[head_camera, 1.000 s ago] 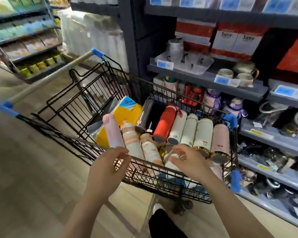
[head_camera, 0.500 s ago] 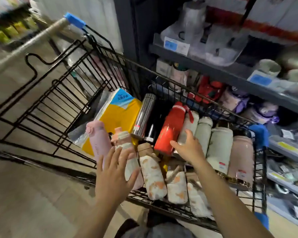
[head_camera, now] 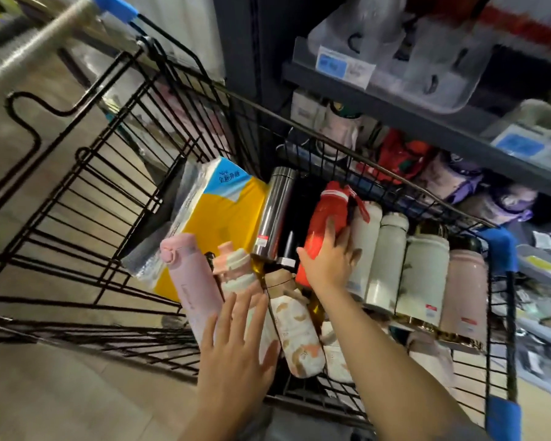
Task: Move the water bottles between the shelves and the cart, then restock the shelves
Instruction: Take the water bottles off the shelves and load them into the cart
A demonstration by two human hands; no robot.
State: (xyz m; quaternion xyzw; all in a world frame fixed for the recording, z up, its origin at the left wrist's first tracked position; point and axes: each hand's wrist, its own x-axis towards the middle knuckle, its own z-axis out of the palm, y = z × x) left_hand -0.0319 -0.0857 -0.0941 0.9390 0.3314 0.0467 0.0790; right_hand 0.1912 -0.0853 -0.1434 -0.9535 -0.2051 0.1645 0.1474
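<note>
A black wire cart [head_camera: 86,192] holds several water bottles lying on their sides. My right hand [head_camera: 330,262] grips the lower part of a red bottle [head_camera: 326,214], thumb on its left side and fingers on its right. My left hand [head_camera: 236,354] hovers open with spread fingers over a pink-and-white patterned bottle [head_camera: 236,275], beside a plain pink bottle [head_camera: 190,281]. Another patterned bottle [head_camera: 296,326] lies between my arms. A steel bottle [head_camera: 275,211], cream bottles [head_camera: 390,259] and a pale pink bottle [head_camera: 465,291] fill the right side.
A yellow-and-blue wrapped pack [head_camera: 223,218] lies in the cart's left part. Grey store shelves [head_camera: 404,116] with cups, red and purple bottles and price tags stand close behind and right of the cart. The cart handle [head_camera: 39,49] is at the top left; wooden floor lies below.
The camera has leaned in over the cart. My right hand moved forward from the patterned bottles to the red bottle. My left hand went from the cart's rim to over the patterned bottle.
</note>
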